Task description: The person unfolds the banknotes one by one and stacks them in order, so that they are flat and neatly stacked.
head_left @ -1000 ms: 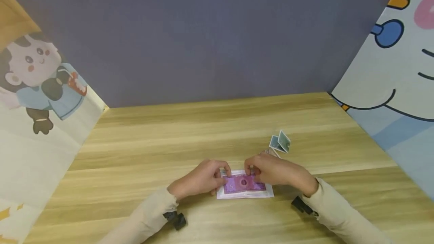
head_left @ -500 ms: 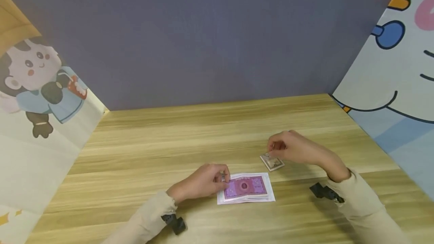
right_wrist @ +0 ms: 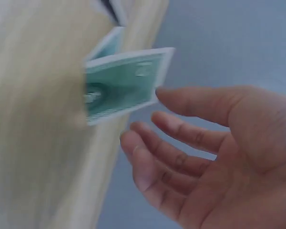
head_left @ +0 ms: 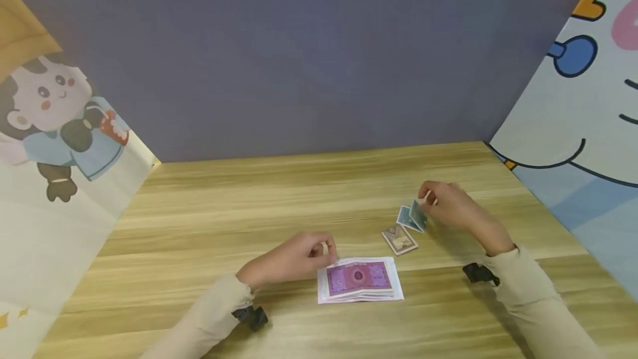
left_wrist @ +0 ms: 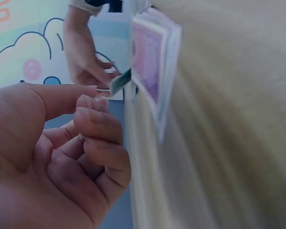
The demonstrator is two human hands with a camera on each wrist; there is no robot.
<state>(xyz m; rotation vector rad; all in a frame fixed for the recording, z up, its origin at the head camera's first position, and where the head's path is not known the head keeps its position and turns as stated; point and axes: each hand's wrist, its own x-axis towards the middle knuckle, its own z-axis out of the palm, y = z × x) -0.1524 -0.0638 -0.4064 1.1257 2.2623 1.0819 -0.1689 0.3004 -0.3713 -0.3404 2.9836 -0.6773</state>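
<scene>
A small stack of purple banknotes (head_left: 359,276) with white borders lies on the table, creased across the middle. My left hand (head_left: 291,259) hovers at the stack's upper left corner, fingers loosely curled; in the left wrist view nothing sits between thumb and fingertips. Further right, a folded green banknote (head_left: 417,216) stands with one half raised off the table. My right hand (head_left: 461,209) is at its raised edge. In the right wrist view the thumb tip meets or nearly meets the green note's edge, while the other fingers stay apart from it.
A folded brown banknote (head_left: 400,239) lies between the purple stack and the green note, close to the latter. The wooden table (head_left: 239,198) ends at a grey back wall (head_left: 319,60), with cartoon-printed panels on both sides.
My right hand has left the purple stack, passed over the small notes and drawn back right, uncovering the brown and green ones. The left hand has lifted slightly from the stack's corner.
</scene>
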